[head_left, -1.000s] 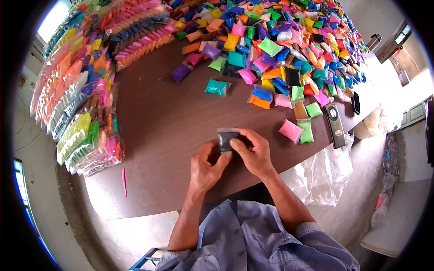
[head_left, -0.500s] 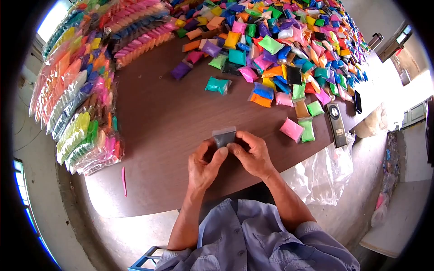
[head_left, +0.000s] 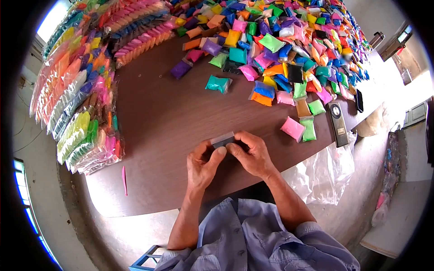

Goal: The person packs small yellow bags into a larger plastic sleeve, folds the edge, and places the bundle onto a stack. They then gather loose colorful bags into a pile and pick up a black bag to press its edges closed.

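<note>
Between my two hands, just above the near part of the table, is a small clear packet with dark grey contents [head_left: 223, 140]. My left hand [head_left: 204, 163] pinches its left side between thumb and fingers. On the other side my right hand [head_left: 251, 154] grips it the same way, thumb toward me. The packet's clear top strip shows above the thumbs; much of its lower part is hidden by them. Beyond the hands a teal packet [head_left: 218, 84] lies alone on the table. To the right are a pink packet [head_left: 293, 129] and a light green packet [head_left: 308, 129].
A large heap of colourful packets [head_left: 275, 58] covers the far right of the brown table [head_left: 149, 135]. Bundled packets in clear bags [head_left: 86, 104] line the left. A pink stick-like tool [head_left: 125, 180] lies front left. A dark oblong device [head_left: 337, 124] and clear plastic bag [head_left: 325, 176] are at right.
The dark grey packet has tilted and sits slightly lower in my hands, so less of its dark face shows. Both hands keep their hold with only slight movement.
</note>
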`<state>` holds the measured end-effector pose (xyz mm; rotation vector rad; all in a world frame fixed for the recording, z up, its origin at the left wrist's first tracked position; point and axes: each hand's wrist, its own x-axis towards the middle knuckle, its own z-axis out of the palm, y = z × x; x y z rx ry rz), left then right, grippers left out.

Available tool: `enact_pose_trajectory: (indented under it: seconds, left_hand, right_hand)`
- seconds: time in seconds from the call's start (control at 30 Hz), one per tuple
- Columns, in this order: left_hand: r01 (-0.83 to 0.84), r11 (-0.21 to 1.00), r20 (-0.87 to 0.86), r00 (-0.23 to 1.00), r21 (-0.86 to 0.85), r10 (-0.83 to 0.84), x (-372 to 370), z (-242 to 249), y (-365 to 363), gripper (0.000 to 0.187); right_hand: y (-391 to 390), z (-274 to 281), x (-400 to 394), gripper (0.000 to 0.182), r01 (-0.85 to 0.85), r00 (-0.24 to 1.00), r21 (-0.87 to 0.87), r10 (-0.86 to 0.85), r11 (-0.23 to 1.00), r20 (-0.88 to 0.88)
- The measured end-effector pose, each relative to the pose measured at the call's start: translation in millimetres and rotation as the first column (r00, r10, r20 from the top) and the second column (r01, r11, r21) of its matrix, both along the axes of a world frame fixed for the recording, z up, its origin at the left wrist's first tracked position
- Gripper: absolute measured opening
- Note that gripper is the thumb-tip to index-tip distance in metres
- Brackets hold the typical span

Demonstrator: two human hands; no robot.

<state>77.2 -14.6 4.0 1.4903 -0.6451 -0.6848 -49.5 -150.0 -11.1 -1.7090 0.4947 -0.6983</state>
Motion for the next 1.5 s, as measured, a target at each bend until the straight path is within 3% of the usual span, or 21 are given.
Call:
enact_pose_trajectory:
  seconds: [0.2,0.3,0.4,0.5,0.57,0.7,0.77,0.87,0.97,1.1,1.13,1.2,1.33,1.4,1.5]
  left_hand:
    - [-0.019,0.999,0.106,0.994,-0.045,0.024,5,-13,1,0.016]
    - [-0.011,0.993,0.139,0.99,-0.117,0.027,4,-19,0,0.015]
    - [-0.017,0.999,0.116,0.993,-0.049,0.022,1,-4,-1,0.017]
    - [0.024,0.998,0.172,0.985,0.057,-0.033,1,-1,-3,0.021]
    - [0.044,0.993,0.308,0.948,0.11,-0.076,4,-16,-2,0.026]
    - [0.006,1.0,0.231,0.973,0.026,-0.011,2,-11,-5,0.026]
    - [0.006,0.998,0.304,0.952,0.065,-0.025,7,-16,-2,0.024]
    - [0.038,0.995,0.282,0.957,0.093,-0.063,6,-16,-1,0.022]
    - [0.073,0.977,0.296,0.946,0.199,-0.131,1,19,-3,0.024]
    - [0.068,0.992,0.336,0.937,0.103,-0.099,3,-2,-6,0.021]
    - [0.059,0.992,0.275,0.957,0.112,-0.088,6,-6,-5,0.024]
    - [0.055,0.991,0.214,0.974,0.121,-0.08,8,-8,-2,0.027]
    - [0.078,0.986,0.203,0.973,0.145,-0.107,11,-8,-1,0.027]
    - [0.104,0.982,0.2,0.97,0.158,-0.135,10,-7,-3,0.027]
    - [0.1,0.994,0.211,0.972,0.034,-0.105,6,0,-6,0.026]
  right_hand:
    - [4,2,2,0.018,-0.007,1.0,-0.084,0.006,0.996,-0.017]
    - [4,7,1,0.015,0.013,1.0,0.048,-0.013,0.999,0.009]
    - [1,5,0,0.018,-0.021,0.999,0.006,0.021,1.0,-0.028]
    - [2,4,0,0.017,0.053,0.998,0.003,-0.053,0.999,0.032]
    - [1,2,-1,0.018,0.068,0.997,0.068,-0.07,0.995,0.031]
    - [1,1,1,0.021,0.057,0.998,0.054,-0.058,0.997,0.021]
    - [2,1,1,0.022,0.009,1.0,0.124,-0.013,0.992,0.026]
    - [3,-2,0,0.022,0.061,0.998,0.082,-0.063,0.995,0.026]
    - [1,-8,3,0.024,0.08,0.99,0.141,-0.095,0.987,0.104]
    - [2,-13,5,0.028,0.077,0.99,0.16,-0.094,0.984,0.103]
    - [3,-12,6,0.028,0.086,0.989,0.156,-0.103,0.984,0.106]
    - [4,-14,8,0.032,0.072,0.992,0.015,-0.073,0.997,0.105]
    - [0,-14,2,0.035,0.027,0.999,0.098,-0.031,0.995,0.037]
    - [-1,-15,4,0.035,0.043,0.995,0.105,-0.052,0.994,0.086]
    - [0,-14,6,0.035,0.051,0.989,0.114,-0.065,0.992,0.13]
